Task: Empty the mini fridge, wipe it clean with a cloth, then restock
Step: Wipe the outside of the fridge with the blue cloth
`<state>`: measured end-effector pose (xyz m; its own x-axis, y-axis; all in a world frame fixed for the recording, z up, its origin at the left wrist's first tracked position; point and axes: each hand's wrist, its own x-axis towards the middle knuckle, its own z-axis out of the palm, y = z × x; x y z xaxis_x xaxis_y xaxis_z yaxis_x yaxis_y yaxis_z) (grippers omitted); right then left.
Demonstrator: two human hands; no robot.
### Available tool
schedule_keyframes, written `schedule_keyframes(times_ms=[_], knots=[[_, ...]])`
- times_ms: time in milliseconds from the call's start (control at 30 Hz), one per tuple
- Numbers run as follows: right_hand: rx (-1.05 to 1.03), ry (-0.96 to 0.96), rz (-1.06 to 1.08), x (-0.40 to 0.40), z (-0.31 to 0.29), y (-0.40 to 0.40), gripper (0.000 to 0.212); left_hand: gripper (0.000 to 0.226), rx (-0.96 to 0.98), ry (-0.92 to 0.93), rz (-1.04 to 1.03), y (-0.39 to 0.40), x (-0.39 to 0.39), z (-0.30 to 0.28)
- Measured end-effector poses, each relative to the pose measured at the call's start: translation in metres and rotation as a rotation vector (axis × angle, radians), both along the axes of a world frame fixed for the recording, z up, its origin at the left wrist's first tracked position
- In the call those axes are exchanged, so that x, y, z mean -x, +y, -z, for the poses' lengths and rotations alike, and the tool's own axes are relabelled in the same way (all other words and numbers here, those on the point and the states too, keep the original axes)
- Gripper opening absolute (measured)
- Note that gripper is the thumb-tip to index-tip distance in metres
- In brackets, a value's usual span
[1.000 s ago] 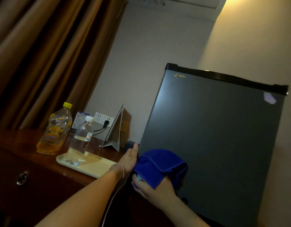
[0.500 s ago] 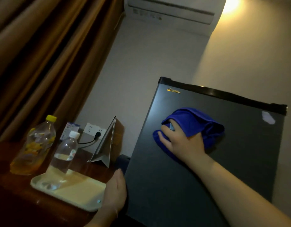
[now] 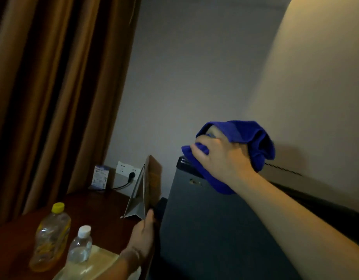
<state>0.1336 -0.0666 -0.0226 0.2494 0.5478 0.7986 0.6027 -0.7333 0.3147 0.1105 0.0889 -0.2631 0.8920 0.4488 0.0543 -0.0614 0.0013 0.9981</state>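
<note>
The dark grey mini fridge (image 3: 211,229) stands at the right with its door closed. My right hand (image 3: 221,158) grips a bunched blue cloth (image 3: 253,138) and presses it on the fridge's top left corner. Down at the door's left edge, my left hand (image 3: 143,237) rests with fingers extended, holding nothing. A bottle with a yellow cap (image 3: 50,239) and orange liquid stands on the wooden desk (image 3: 97,207). A small clear water bottle (image 3: 80,246) with a white cap stands on a cream tray (image 3: 97,265).
A folded card stand (image 3: 142,195) sits on the desk beside the fridge. Behind it a wall socket (image 3: 127,170) holds a plug, with a small blue-and-white card (image 3: 100,176) next to it. Brown curtains (image 3: 53,98) hang at the left.
My right hand has carried the blue cloth up the fridge door, from its lower left to the top left corner. My left hand stays at the door's left edge.
</note>
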Motion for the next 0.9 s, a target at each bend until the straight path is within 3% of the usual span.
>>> schedule_keyframes(times_ms=[67,100,233,300,467,733,900], knots=[[-0.029,0.428,-0.026,-0.010,-0.015,-0.005,0.038,0.064,0.054,0.018,0.124,0.002,0.001,-0.058],[0.008,0.519,-0.021,-0.012,-0.020,-0.006,0.040,0.063,0.007,-0.004,0.134,0.003,-0.001,-0.086],[0.089,0.665,-0.004,-0.010,-0.026,-0.009,0.040,0.076,-0.024,0.030,0.165,0.010,-0.012,-0.150],[0.098,0.741,0.024,-0.015,-0.036,-0.012,0.041,0.069,-0.122,0.068,0.128,0.007,-0.008,-0.186],[0.080,0.772,0.056,-0.028,-0.037,-0.013,0.040,0.044,-0.359,0.041,0.059,-0.004,-0.015,-0.242],[-0.083,0.875,-0.098,-0.079,-0.045,-0.013,0.035,0.040,-0.610,0.065,0.008,-0.025,-0.032,-0.262],[-0.196,0.768,-0.111,-0.122,-0.040,-0.023,0.035,0.034,-0.838,0.098,-0.058,-0.030,-0.046,-0.277]])
